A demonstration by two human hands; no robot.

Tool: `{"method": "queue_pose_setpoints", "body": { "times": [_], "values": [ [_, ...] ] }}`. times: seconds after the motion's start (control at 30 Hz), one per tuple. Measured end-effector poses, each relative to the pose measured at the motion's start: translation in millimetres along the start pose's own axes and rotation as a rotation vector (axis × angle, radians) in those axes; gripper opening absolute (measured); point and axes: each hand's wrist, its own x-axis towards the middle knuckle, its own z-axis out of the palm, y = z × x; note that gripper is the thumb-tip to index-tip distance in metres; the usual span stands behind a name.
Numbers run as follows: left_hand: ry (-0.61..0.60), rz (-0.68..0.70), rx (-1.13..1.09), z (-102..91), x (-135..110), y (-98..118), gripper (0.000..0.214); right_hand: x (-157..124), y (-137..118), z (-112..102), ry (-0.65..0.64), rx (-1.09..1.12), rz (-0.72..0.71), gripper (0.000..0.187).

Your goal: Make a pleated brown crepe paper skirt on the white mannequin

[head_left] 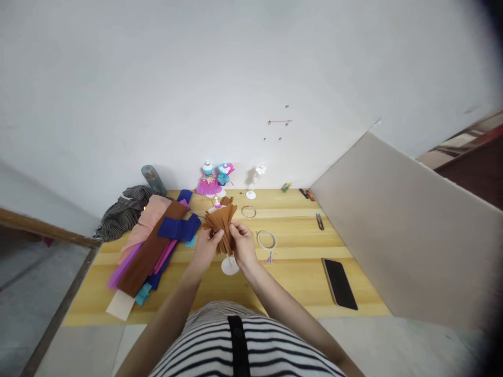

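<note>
Brown pleated crepe paper (223, 219) is wrapped around a small white dress-form stand, whose round base (230, 265) shows below. My left hand (207, 247) pinches the paper's left side, thumb on the front. On the right side, my right hand (243, 242) grips the paper between thumb and fingers. The paper fans out at the top and gathers between my hands. Just above it shows the white-and-pink top of the stand (217, 203). Most of the stand's body is hidden by the paper.
Folded crepe paper (141, 251) in several colours lies left, near a striped cloth (128, 209) and a bottle (154, 179). Behind stand dressed forms (209, 180) and a bare white one (251, 183). Right are wire rings (266, 240), thread snips (319, 222), a phone (340, 284) and a board (408, 230).
</note>
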Motion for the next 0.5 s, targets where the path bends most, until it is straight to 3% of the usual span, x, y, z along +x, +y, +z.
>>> {"method": "queue_pose_setpoints", "body": {
  "times": [0.5],
  "values": [
    [-0.219,0.047,0.004,-25.0,2,19,0.03,-12,-36,7,-0.102,0.054,0.161,0.024]
  ]
}}
